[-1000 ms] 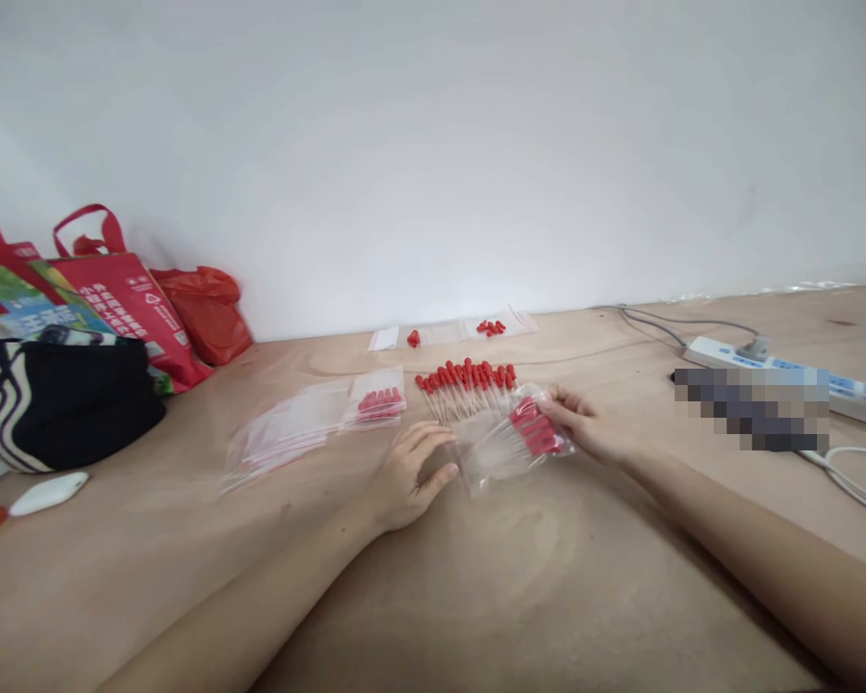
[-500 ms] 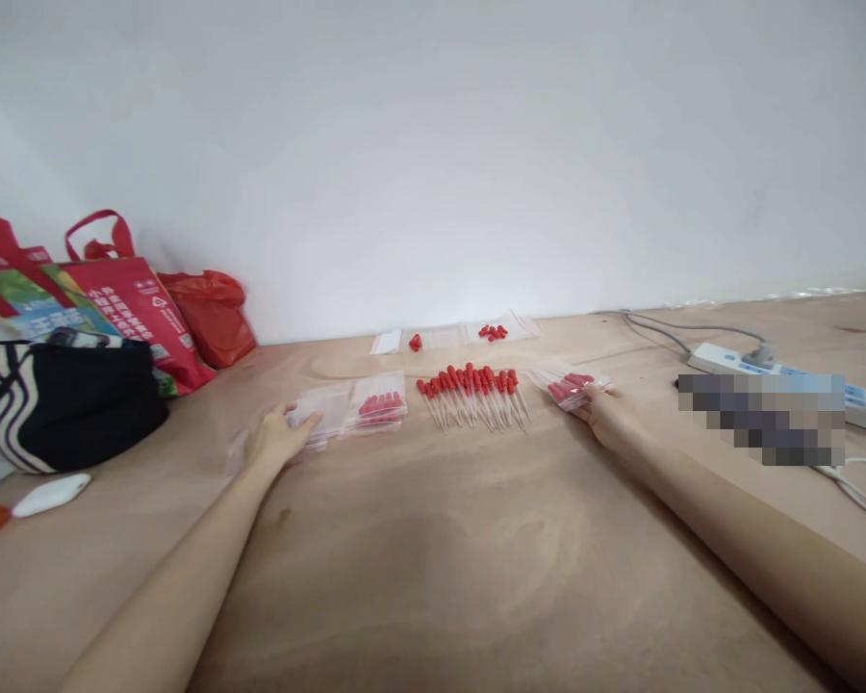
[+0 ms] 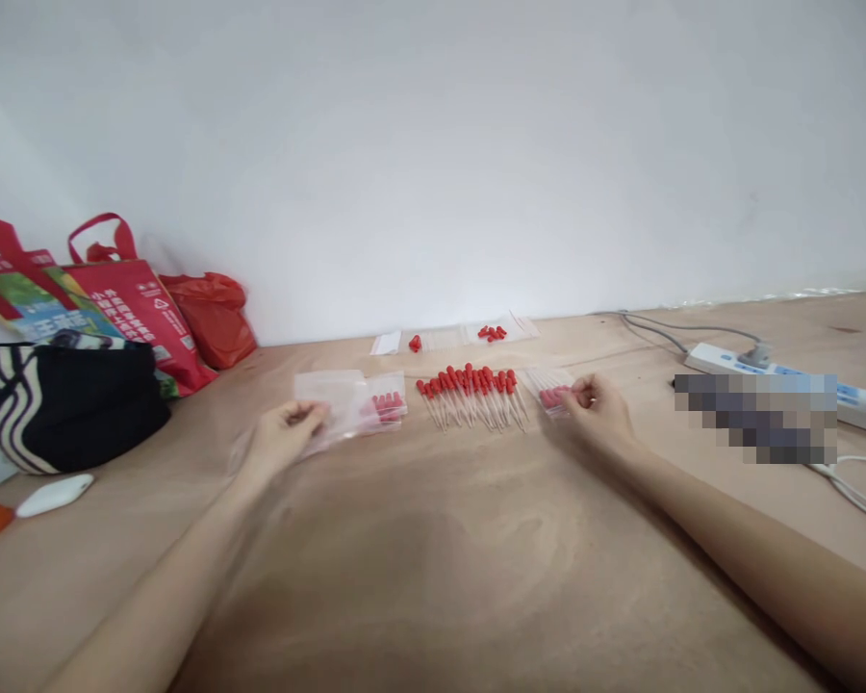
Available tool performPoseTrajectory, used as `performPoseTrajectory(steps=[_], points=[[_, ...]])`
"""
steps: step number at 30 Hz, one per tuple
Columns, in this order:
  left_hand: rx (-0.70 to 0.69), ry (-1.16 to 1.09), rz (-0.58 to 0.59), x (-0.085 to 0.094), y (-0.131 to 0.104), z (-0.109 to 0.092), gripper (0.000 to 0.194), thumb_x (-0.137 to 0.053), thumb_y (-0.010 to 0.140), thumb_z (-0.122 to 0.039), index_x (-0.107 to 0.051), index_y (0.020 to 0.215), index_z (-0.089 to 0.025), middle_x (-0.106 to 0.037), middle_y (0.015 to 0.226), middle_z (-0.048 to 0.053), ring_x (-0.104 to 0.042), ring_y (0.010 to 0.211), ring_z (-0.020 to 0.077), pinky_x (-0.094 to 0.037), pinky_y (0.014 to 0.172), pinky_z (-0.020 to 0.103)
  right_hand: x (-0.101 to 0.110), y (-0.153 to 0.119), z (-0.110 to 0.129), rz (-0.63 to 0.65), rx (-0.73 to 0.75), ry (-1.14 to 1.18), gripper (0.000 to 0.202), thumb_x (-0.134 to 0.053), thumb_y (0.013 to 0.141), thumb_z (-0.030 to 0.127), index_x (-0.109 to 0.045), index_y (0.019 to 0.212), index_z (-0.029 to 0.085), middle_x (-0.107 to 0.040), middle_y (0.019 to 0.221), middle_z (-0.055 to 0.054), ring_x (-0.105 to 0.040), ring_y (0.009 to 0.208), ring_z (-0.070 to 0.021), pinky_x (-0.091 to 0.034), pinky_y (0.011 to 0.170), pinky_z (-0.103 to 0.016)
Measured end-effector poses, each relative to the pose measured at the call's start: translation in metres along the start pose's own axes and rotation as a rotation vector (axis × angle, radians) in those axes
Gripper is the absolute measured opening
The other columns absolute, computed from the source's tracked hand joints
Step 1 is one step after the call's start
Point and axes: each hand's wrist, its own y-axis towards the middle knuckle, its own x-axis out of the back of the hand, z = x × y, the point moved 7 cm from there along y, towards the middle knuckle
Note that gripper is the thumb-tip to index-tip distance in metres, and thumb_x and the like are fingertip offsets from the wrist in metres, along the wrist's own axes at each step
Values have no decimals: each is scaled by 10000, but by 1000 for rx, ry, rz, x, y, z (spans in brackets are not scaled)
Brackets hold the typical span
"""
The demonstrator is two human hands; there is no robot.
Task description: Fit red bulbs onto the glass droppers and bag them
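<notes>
My left hand [image 3: 285, 433] pinches an upper corner area of a clear zip bag [image 3: 339, 399], raised a little over a stack of similar bags. Beside it, filled zip bags with red-bulbed droppers [image 3: 386, 408] show partly under the clear plastic. At the right, my right hand [image 3: 600, 409] has its fingers closed at the near end of another zip bag of red-bulbed droppers [image 3: 552, 395]; its fingertips cover part of that bag. Between my hands lies a row of loose droppers [image 3: 472, 390], red bulbs away from me, thin clear tubes toward me.
Farther back lie a red bulb [image 3: 415, 343], clear tubes [image 3: 444, 339] and a bag with small red bulbs [image 3: 492, 333]. Left stand shopping bags [image 3: 130, 308], a black pouch [image 3: 93, 404] and a white case [image 3: 55, 495]. Right is a power strip [image 3: 736, 364] with cables.
My left hand has lifted a clear bag off the stack, its plastic now covering part of the filled bags. The right-hand bag has shifted slightly left and my right fingers have curled above its end.
</notes>
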Motion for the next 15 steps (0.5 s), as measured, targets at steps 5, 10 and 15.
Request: performPoseTrajectory(steps=[5, 10, 15], points=[[44, -196, 613, -73, -103, -18, 451, -592, 660, -428, -560, 1028, -169, -631, 907, 32, -588, 813, 165, -444, 724, 249, -32, 8, 21, 276, 148, -160, 112, -493, 660, 269, -544, 686, 173, -552, 559, 8, -492, 514, -109, -345, 487, -206], [-52, 66, 1032, -97, -145, -24, 657, -455, 777, -467, -236, 1314, -158, -574, 613, -18, -509, 452, 111, -414, 464, 232, -66, 23, 38, 265, 96, -301, 95, -487, 656, 203, -554, 712, 166, -619, 688, -27, -560, 640, -125, -383, 580, -203], [-891, 279, 867, -91, -138, -74, 421, -488, 790, -403, -480, 1177, -236, -597, 987, 66, -536, 911, 203, -403, 821, 340, -93, 30, 44, 288, 38, -385, 175, -543, 610, 171, -553, 780, 134, -626, 757, -102, -576, 732, -194, -384, 578, -235]])
